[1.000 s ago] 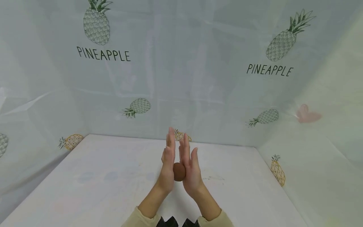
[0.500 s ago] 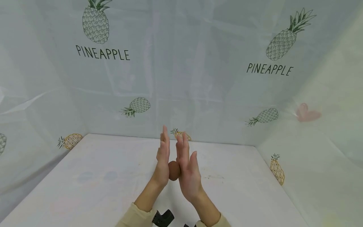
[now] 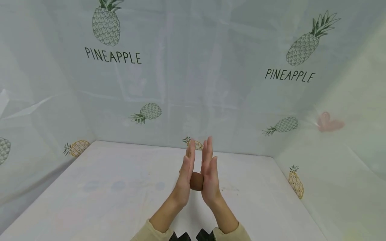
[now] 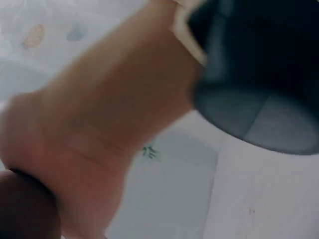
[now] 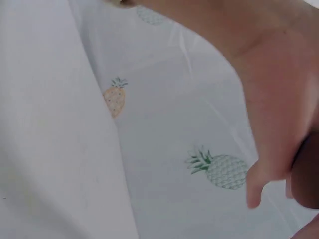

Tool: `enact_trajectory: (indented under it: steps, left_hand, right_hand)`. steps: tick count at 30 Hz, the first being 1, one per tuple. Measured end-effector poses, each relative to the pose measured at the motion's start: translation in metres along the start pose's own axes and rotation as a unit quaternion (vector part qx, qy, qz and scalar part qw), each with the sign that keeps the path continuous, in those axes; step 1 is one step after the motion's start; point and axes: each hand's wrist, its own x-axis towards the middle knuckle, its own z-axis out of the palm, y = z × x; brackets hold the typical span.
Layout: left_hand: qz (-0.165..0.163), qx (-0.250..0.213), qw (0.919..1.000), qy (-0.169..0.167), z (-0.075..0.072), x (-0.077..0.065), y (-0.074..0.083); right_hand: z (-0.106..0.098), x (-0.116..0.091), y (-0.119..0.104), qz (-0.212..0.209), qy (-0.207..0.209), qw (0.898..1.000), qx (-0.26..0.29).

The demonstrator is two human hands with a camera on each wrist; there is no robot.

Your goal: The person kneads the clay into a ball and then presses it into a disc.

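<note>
Between my two upright palms sits a smooth brown ball [image 3: 196, 181], its sides looking a little flattened in the head view. My left hand [image 3: 184, 182] presses it from the left with straight fingers pointing up and away. From the other side my right hand [image 3: 210, 182] presses flat against it, fingers also straight. In the left wrist view part of the brown ball [image 4: 27, 209] shows at the lower left corner, against a palm. The right wrist view has the brown ball [image 5: 306, 172] cut off at its right edge.
A white table [image 3: 120, 207] with faint stains lies below the hands. Pale sheeting [image 3: 193, 67] printed with pineapples stands behind and at both sides. Black wrist devices [image 3: 181, 237] sit at the cuffs; a dark device [image 4: 259, 59] fills the left wrist view's upper right.
Both hands and the ball shifted left, then back right past where they started. Since half a second ago the left hand has drawn nearer while the right has slid forward. The ball's outline has changed.
</note>
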Motion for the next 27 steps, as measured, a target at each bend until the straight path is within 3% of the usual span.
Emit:
enact_trajectory:
  steps: [4, 11, 15, 19, 23, 27]
  left_hand:
    - [0.007, -0.017, 0.9996, 0.023, -0.007, 0.0, 0.006]
    - [-0.015, 0.002, 0.9942, 0.107, -0.025, 0.005, 0.006]
    - [-0.03, 0.025, 0.9901, 0.135, -0.035, 0.009, 0.0]
    - [-0.042, 0.076, 0.9835, 0.158, -0.038, 0.013, -0.009]
    - [-0.058, 0.128, 0.9769, 0.161, -0.034, 0.014, -0.016]
    - [-0.066, 0.156, 0.9787, 0.116, -0.024, 0.012, -0.022]
  right_hand:
    - [0.002, 0.0, 0.008, 0.003, -0.039, 0.999, -0.018]
    - [0.014, -0.005, 0.013, 0.005, -0.127, 0.992, -0.012]
    - [0.021, -0.008, 0.007, 0.001, -0.136, 0.991, 0.008]
    - [0.023, -0.008, -0.001, -0.005, -0.124, 0.992, 0.024]
    - [0.019, -0.006, -0.004, -0.009, -0.111, 0.993, 0.03]
    - [0.011, -0.004, -0.005, -0.012, -0.091, 0.995, 0.025]
